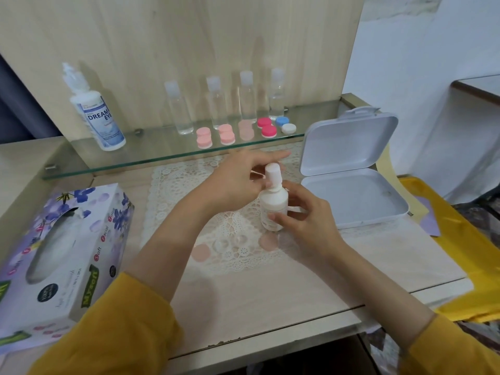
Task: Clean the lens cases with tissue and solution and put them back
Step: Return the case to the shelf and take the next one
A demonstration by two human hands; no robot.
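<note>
A: Where is the small white solution bottle (273, 209) sitting?

B: It is standing upright over the lace mat (184, 185), mid-table. The right hand (305, 216) is gripping it from the right, with the thumb lying across the front of the body and the fingers curling round behind. Cannot tell whether the base is touching the mat.

A: And the left hand (235, 182)?

B: It is reaching in from the left and pinching the white cap (272, 171) near its base, thumb on the near side. The index finger is stretching straight out to the right, behind the cap.

A: The lens cases (226, 134)?

B: They are all lying on the glass shelf (162, 159), in a row and well apart from both hands. Three pale pink pairs are sitting to the left, then a deep pink pair (266, 127). A blue-and-white pair (285, 125) is sitting at the right end.

A: What else is sharing the shelf?

B: Four clear bottles (181, 109) are standing just behind the cases. A large solution bottle (98, 115) is standing at the left end.

A: And the tissue?

B: The tissue box (62, 239) is lying on the table at the left with its opening facing up and white tissue showing through it.

A: Right side?

B: A white tin (349, 196) is lying open just beside the mat, its lid tipping back toward the shelf.
</note>
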